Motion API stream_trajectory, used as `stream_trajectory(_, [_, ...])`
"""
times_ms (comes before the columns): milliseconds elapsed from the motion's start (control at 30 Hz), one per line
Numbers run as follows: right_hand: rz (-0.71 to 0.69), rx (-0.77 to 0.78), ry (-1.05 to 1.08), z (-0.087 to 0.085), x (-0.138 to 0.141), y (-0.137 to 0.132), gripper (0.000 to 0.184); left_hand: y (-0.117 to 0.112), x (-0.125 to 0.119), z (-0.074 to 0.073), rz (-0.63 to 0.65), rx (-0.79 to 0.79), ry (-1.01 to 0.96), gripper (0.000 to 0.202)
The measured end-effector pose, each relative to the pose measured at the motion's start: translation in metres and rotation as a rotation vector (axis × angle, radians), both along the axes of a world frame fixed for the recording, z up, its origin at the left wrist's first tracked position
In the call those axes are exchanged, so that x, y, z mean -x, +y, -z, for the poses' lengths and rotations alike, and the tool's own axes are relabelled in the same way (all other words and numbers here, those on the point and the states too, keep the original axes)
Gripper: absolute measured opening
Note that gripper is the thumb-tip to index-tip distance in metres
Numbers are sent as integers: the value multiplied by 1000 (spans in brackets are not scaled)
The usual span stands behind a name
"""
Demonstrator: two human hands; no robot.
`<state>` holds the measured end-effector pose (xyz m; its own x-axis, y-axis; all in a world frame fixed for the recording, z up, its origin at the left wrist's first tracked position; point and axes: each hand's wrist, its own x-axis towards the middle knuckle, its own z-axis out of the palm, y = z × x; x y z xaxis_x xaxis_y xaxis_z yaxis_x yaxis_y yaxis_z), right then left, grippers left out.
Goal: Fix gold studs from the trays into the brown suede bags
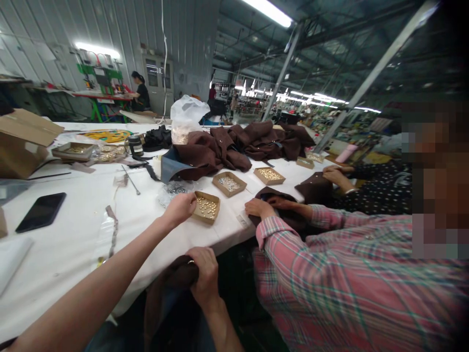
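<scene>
My left hand (181, 207) reaches across the white table (69, 230) to a small cardboard box of gold studs (207, 208). Its fingers are curled at the box's near rim; what they pinch is hidden. My right hand (202, 272) is closed round a fold of brown fabric (176, 276) at the table's near edge, over my lap. Two more small boxes lie beyond, one with silver studs (229, 184) and one with gold studs (269, 175).
A person in a pink plaid shirt (330, 278) sits close on my right, hands on brown fabric (273, 205). Another person works further along. A pile of brown garments (238, 146), a black phone (41, 211), a cardboard box (22, 142) and a white bag (188, 111) rest on the table.
</scene>
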<state>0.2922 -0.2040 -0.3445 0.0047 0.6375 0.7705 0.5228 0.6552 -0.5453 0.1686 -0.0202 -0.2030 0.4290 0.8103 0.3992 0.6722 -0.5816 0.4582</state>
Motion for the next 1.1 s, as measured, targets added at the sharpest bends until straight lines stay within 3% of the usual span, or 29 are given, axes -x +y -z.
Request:
stream_trajectory(100, [-13,-42,-8,-2,-1,-3,21,-26,5,-13,2,121,-219,15])
stream_trajectory(200, [-33,-114,-35,-15,-6,-17,22,-75,22,-13,59,315,-363,19])
stream_trajectory(267, [-53,-154,-49,-28,-12,-31,24,-114,39,-3,76,461,-461,29])
stream_trajectory(400, [-119,-178,-55,-47,-24,-57,29,-182,68,25,-5,816,-656,42])
stream_trajectory(500, [-181,-159,-50,-50,-25,-68,29,-214,76,38,-52,842,-678,36])
stream_trajectory(700, [-220,-140,-42,-52,-10,-77,28,-241,83,34,-40,703,-658,20])
stream_trajectory(900, [-228,-116,-63,-67,0,-82,26,-256,98,31,-41,603,-645,18])
stream_trajectory(1100, [-251,-120,-66,-81,9,-87,27,-262,112,17,91,574,-653,22])
